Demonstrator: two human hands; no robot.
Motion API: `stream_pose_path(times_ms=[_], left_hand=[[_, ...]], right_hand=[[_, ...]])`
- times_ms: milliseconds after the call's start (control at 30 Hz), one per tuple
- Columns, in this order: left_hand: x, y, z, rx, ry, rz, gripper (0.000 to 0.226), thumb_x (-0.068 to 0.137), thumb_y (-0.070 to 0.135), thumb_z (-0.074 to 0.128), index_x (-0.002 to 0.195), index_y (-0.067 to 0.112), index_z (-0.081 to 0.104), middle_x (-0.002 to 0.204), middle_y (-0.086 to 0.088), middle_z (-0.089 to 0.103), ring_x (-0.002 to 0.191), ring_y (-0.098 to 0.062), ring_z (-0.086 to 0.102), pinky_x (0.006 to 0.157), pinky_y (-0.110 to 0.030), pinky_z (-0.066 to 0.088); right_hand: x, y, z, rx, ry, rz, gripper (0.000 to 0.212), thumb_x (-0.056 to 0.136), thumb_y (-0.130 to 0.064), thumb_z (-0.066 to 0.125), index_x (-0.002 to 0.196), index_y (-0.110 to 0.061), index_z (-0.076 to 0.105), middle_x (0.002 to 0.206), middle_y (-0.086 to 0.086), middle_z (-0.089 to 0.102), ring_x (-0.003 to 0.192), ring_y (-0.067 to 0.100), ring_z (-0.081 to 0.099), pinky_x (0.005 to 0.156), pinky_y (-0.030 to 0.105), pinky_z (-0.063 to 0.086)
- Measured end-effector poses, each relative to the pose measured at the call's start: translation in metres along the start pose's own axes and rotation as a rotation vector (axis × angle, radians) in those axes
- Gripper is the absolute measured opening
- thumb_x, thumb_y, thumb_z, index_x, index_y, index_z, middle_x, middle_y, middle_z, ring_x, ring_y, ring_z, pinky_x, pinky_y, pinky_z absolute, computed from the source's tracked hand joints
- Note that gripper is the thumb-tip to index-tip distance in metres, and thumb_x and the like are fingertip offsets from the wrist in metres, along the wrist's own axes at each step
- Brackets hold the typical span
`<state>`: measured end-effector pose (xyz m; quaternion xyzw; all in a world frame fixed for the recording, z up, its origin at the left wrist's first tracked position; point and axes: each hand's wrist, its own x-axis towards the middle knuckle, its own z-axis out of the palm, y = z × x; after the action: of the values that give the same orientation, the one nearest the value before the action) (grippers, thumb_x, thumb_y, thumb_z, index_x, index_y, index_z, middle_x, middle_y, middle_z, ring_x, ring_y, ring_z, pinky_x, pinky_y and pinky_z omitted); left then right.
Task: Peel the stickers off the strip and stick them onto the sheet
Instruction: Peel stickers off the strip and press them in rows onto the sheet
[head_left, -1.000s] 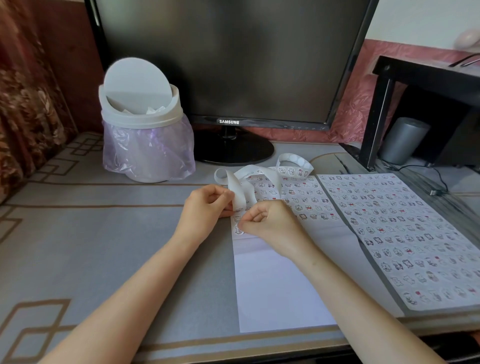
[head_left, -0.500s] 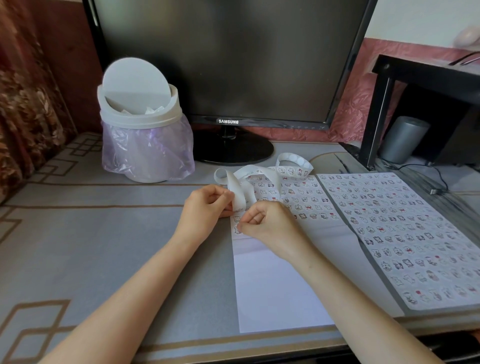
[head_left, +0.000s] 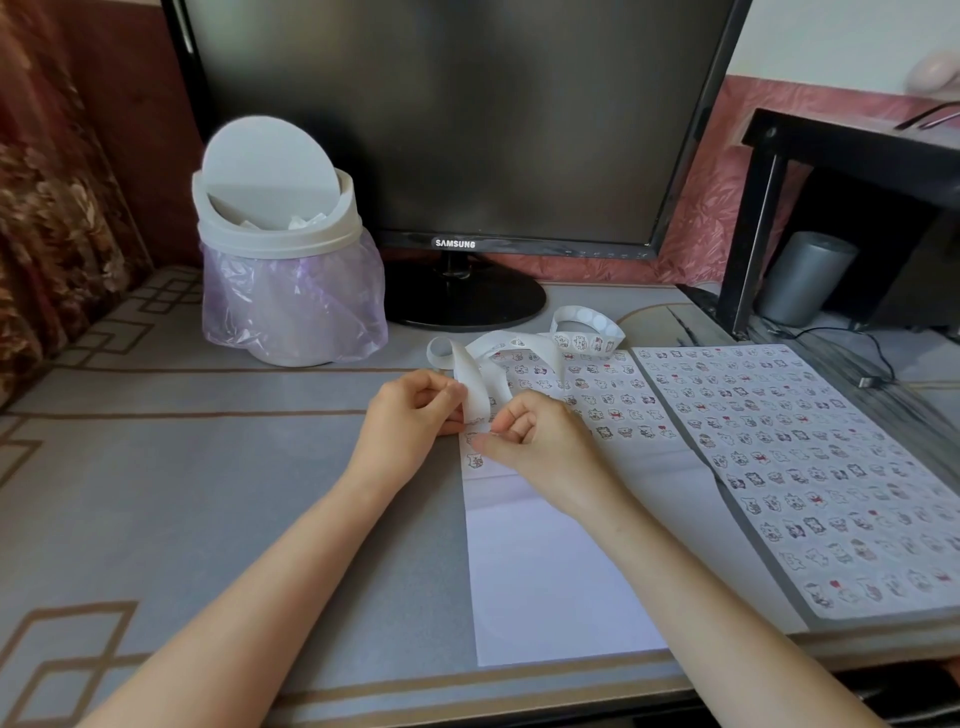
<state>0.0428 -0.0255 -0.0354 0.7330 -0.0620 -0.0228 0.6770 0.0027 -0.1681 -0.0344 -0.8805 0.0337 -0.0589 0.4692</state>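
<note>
Left hand (head_left: 410, 423) pinches the sticker strip (head_left: 474, 387), right hand (head_left: 540, 441) nips its lower end; peeling step, I judge, next needs a clean press onto the sheet (head_left: 550, 571) beneath.

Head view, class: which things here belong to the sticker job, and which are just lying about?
Job: strip, held by left hand and pinched at its end by right hand; part-filled sheet; full sheet beside it.
Lying about: monitor, lidded bin, grey cylinder, black shelf.
</note>
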Motion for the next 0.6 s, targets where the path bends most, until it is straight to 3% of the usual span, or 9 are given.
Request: stream_pose_path(times_ms=[200, 367, 467, 600], left_hand=[[-0.001, 0.002, 0.000, 0.001, 0.000, -0.003, 0.014, 0.092, 0.012, 0.057, 0.087, 0.001, 0.065, 0.084, -0.014, 0.072, 0.078, -0.019, 0.070, 0.075, -0.024, 0.058], [-0.004, 0.008, 0.000, -0.028, 0.011, 0.031, 0.017, 0.094, 0.014, 0.056, 0.082, 0.004, 0.064, 0.083, -0.020, 0.069, 0.079, -0.027, 0.070, 0.063, -0.017, 0.055], [-0.006, 0.012, 0.000, -0.050, -0.002, 0.085, 0.018, 0.094, 0.014, 0.054, 0.082, 0.006, 0.063, 0.080, -0.015, 0.070, 0.074, -0.020, 0.069, 0.062, -0.020, 0.056], [-0.009, 0.016, 0.000, -0.082, -0.028, 0.113, 0.017, 0.095, 0.013, 0.053, 0.082, 0.008, 0.062, 0.074, -0.005, 0.069, 0.069, -0.014, 0.069, 0.062, -0.022, 0.057]], right_hand=[[0.000, 0.000, 0.001, -0.102, 0.012, -0.023, 0.022, 0.080, -0.023, 0.072, 0.073, -0.028, 0.052, 0.063, -0.009, 0.055, 0.058, 0.006, 0.050, 0.062, 0.028, 0.043], [-0.002, -0.001, -0.001, 0.022, 0.060, -0.071, 0.017, 0.083, -0.018, 0.068, 0.074, -0.026, 0.057, 0.063, -0.009, 0.055, 0.053, 0.002, 0.048, 0.057, 0.027, 0.042], [-0.002, -0.007, -0.004, 0.142, 0.155, -0.146, 0.012, 0.083, -0.014, 0.067, 0.079, -0.023, 0.060, 0.075, -0.006, 0.063, 0.065, 0.013, 0.058, 0.067, 0.035, 0.051], [-0.003, -0.013, -0.007, 0.163, 0.215, -0.204, 0.011, 0.081, -0.014, 0.071, 0.081, -0.023, 0.063, 0.081, -0.012, 0.067, 0.070, 0.007, 0.060, 0.069, 0.024, 0.048]])
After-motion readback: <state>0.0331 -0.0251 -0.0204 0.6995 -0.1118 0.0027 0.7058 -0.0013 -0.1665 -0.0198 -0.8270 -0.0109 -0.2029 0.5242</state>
